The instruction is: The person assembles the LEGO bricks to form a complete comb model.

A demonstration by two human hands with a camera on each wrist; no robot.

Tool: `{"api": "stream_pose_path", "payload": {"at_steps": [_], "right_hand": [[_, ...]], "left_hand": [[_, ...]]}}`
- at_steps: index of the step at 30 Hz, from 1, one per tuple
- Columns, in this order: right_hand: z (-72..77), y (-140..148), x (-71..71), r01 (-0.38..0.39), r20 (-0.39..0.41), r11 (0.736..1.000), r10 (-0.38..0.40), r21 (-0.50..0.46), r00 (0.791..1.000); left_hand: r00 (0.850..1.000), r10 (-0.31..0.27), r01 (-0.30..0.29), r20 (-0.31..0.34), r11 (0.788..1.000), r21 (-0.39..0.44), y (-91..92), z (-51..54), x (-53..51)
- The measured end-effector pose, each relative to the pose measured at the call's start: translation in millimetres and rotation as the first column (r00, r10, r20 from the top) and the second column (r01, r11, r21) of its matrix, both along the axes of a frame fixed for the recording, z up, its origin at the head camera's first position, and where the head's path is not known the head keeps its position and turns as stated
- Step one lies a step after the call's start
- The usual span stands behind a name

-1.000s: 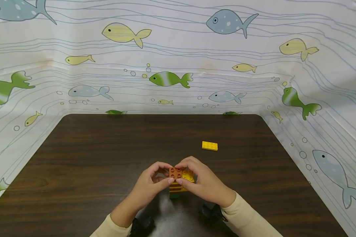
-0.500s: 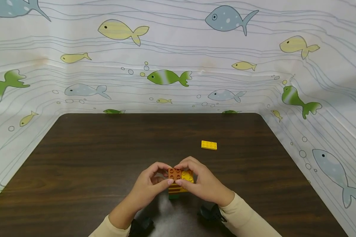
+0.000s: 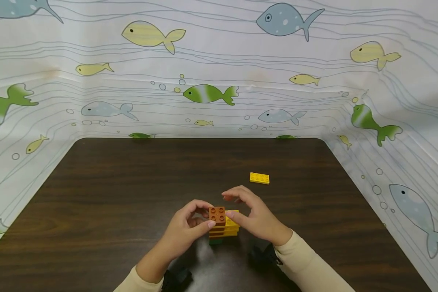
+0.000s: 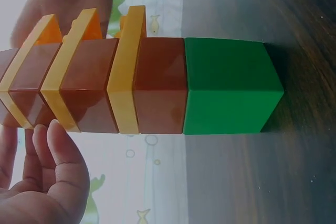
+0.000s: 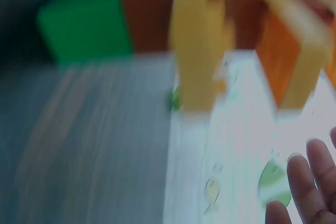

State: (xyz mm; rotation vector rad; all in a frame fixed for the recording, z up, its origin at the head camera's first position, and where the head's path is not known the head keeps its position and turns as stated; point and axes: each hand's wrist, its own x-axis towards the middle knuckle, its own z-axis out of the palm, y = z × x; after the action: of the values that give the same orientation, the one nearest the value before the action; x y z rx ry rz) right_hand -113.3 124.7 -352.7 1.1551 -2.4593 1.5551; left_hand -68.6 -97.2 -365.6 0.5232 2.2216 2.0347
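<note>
A tower of toy building bricks stands on the table between the hands. It has a green brick [image 4: 231,85] at the bottom, then brown bricks alternating with yellow plates [image 4: 126,77] that jut out to one side. A brown studded brick [image 3: 217,215] tops it in the head view. My left hand [image 3: 186,225] grips the tower's upper left side between thumb and fingers. At its right, my right hand [image 3: 259,219] has its fingers spread and holds nothing; whether its thumb touches the top yellow plate, I cannot tell. The right wrist view is blurred.
Farther back on the dark wooden table [image 3: 149,174] lies a loose yellow plate [image 3: 259,178], slightly right of the tower. A white cloth [image 3: 219,56] printed with fish rises behind the table and along both sides. Dark wrist devices sit under both cuffs.
My right hand has let go of the top brown brick and moved a little right, its fingers opening. My left hand keeps its hold. The head view has shifted slightly.
</note>
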Motion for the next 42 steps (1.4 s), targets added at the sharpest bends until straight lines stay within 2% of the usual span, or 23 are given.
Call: {"api": "stream_pose_path", "payload": {"at_steps": [3, 7, 12, 16, 20, 24, 34, 37, 42], "right_hand": [[-2.4, 8, -10.9, 0.089, 0.0, 0.995, -0.09, 0.033, 0.996], [-7.5, 20, -30.4, 0.217, 0.039, 0.972, -0.221, 0.091, 0.975], [-16.7, 35, -58.2, 0.349, 0.047, 0.926, -0.359, 0.144, 0.932], [-26.7, 47, -76.7, 0.412, 0.034, 0.879, -0.432, 0.242, 0.901], [-35.6, 58, -88.8, 0.439, 0.011, 0.829, -0.471, 0.347, 0.882], [-39.1, 64, -95.9, 0.446, -0.012, 0.79, -0.487, 0.422, 0.873], [-42.2, 65, -111.2, 0.416, -0.046, 0.704, -0.48, 0.576, 0.876], [-45.5, 65, -115.3, 0.401, -0.053, 0.682, -0.47, 0.611, 0.881], [-50.3, 65, -119.8, 0.393, -0.051, 0.65, -0.479, 0.65, 0.876]], "left_hand": [[1.0, 0.006, -0.006, 0.019, 1.0, -0.006, 0.4, 1.7, 1.3], [1.0, 0.02, -0.02, 0.024, 1.0, -0.019, 0.5, 2.6, 2.6], [1.0, 0.021, -0.021, -0.008, 0.999, -0.024, 0.4, 2.1, 3.1], [0.999, 0.021, -0.022, -0.024, 0.999, -0.025, 0.3, 1.8, 3.3], [0.999, 0.025, -0.026, -0.032, 0.999, -0.031, 0.5, 1.6, 3.7], [0.997, 0.037, -0.039, -0.075, 0.999, -0.029, 0.7, -0.4, 4.2], [0.983, 0.068, -0.068, -0.171, 0.998, 0.003, 1.2, -7.3, 4.7], [0.981, 0.072, -0.073, -0.18, 0.997, 0.003, 1.3, -8.0, 4.8], [0.979, 0.073, -0.074, -0.189, 0.997, 0.006, 2.1, -7.9, 4.8]]}}
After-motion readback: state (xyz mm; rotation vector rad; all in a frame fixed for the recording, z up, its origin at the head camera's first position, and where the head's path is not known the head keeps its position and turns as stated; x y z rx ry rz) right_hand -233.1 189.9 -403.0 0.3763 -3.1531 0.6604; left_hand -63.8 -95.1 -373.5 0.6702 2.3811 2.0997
